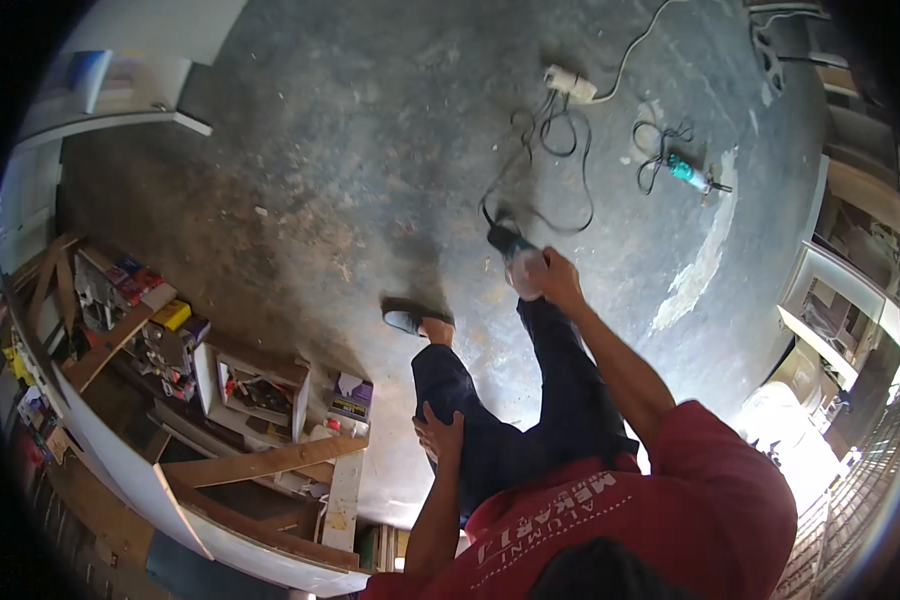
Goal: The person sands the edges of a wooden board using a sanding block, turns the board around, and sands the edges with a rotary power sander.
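My right hand (pixel 560 282) is closed around a corded power tool (pixel 508 240) in front of my right knee. The tool has a dark body and a pale, round, see-through part close to my fingers; its exact kind is hard to make out. Its black cord runs away across the floor. My left hand (pixel 440 434) lies on my left leg (pixel 460 390), fingers apart, holding nothing. A sandal (pixel 405 320) is on my left foot, flat on the concrete.
A white power strip (pixel 570 84) with plugged-in cords lies on the concrete floor (pixel 370 130). Farther right rests a teal and silver power tool (pixel 690 174). To the left stands a wooden shelf unit (pixel 270 460) holding boxes and small goods. A white cabinet (pixel 820 290) is at right.
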Available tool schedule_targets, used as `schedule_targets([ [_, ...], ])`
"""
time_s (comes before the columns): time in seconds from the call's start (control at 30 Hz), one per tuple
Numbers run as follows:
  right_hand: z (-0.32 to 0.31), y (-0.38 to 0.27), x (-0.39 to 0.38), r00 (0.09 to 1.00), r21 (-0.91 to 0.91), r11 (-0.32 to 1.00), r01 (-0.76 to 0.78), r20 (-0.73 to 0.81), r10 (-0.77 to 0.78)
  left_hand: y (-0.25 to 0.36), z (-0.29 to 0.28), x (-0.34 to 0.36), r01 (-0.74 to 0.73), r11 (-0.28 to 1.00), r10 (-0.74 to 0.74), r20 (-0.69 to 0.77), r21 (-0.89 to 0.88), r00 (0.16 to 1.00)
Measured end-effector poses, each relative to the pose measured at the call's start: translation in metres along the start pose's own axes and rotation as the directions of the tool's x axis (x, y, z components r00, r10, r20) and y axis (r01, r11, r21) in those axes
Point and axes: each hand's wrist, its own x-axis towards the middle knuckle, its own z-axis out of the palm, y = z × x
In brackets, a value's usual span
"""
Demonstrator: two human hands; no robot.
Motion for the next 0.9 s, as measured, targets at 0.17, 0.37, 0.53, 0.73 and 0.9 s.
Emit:
schedule_targets([
  [0.17, -0.154, -0.146, -0.188, 0.969, -0.043, 0.981, 0.190, -0.155, -0.195, 0.054, -0.060, -0.035, -0.696, 0.639, 0.649, -0.256, -0.327, 0.716],
  [0.37, -0.278, -0.245, -0.351, 0.592, -0.212, 0.615, 0.760, -0.166, -0.788, 0.193, -0.216, -0.157, -0.983, -0.092, 0.809, -0.588, -0.158, 0.019],
  [0.53, -0.295, -0.299, -0.417, 0.232, -0.475, 0.261, 0.841, -0.120, -0.965, 0.238, -0.315, -0.276, -0.938, -0.212, 0.719, -0.605, 0.276, -0.341],
  [0.73, -0.306, -0.287, -0.462, -0.234, -0.477, -0.003, 0.879, -0.424, -0.875, 0.243, -0.375, -0.314, -0.577, -0.592, 0.570, -0.798, -0.563, 0.194],
  [0.9, -0.309, -0.200, -0.373, 0.048, -0.145, 0.091, 0.985, -0.278, -0.959, 0.158, -0.544, -0.385, 0.116, -0.827, 0.555, -0.832, -0.550, 0.010],
])
